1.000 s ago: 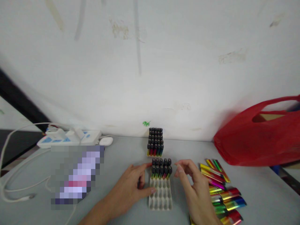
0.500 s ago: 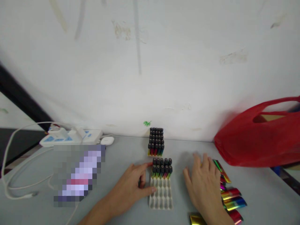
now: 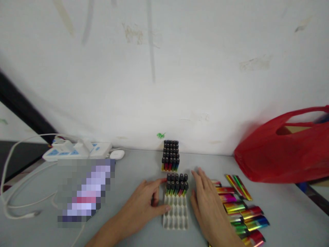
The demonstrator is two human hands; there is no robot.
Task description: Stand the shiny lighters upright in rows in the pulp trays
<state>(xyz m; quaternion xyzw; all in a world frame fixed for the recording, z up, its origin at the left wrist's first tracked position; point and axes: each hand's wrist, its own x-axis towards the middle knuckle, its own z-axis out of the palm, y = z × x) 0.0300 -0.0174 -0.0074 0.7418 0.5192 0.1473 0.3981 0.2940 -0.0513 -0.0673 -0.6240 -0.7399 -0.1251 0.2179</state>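
Note:
A white slotted tray (image 3: 175, 221) lies in front of me, its far rows holding upright black-topped tubes (image 3: 177, 185) with colourful lower parts. Behind it, more such tubes (image 3: 170, 151) stand in a tight block. My left hand (image 3: 147, 199) rests at the tray's left side, thumb on its edge and index finger by the far tubes; thumb and fingers are apart. Just right of the tray, my right hand (image 3: 205, 202) is held with fingers extended, nothing visible in it. Shiny multicoloured pieces (image 3: 235, 207) lie spread to its right, some partly hidden by the hand and forearm.
A red bag (image 3: 285, 151) sits at the right against the wall. On the left are a white power strip (image 3: 102, 151), white cables, a small white case (image 3: 117, 154) and a blurred, pixelated flat object (image 3: 89, 192). The white wall (image 3: 200, 85) bounds the table's back.
My right hand has moved left, nearer the tray, uncovering more of the shiny pieces. My left hand has stayed in place beside the tray.

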